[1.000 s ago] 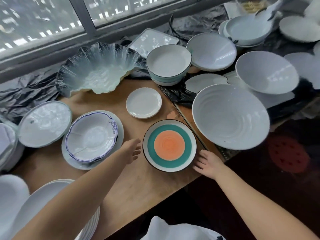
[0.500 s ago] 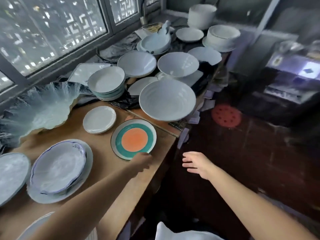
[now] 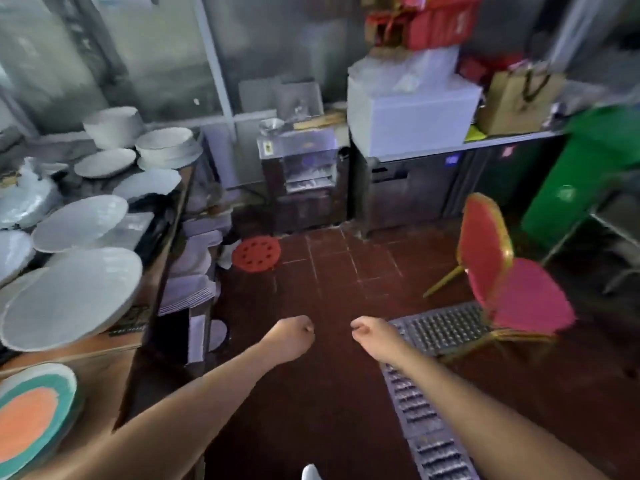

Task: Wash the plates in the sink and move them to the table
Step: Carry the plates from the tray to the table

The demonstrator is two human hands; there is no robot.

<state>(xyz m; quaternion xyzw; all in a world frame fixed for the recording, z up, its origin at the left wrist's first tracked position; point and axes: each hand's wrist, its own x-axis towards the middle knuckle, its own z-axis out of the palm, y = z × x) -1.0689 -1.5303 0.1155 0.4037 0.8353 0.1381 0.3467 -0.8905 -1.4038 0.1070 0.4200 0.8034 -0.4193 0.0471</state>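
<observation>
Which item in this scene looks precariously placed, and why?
The big white bowl on the table sits tilted, its rim reaching past the table's edge. The striped plate also lies close to the edge. Both hands are empty.

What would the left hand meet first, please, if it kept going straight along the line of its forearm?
Nothing near: the left hand, holding nothing, points over bare red floor tiles. Farther along stands the steel machine by the wall, though depth is hard to judge.
</observation>
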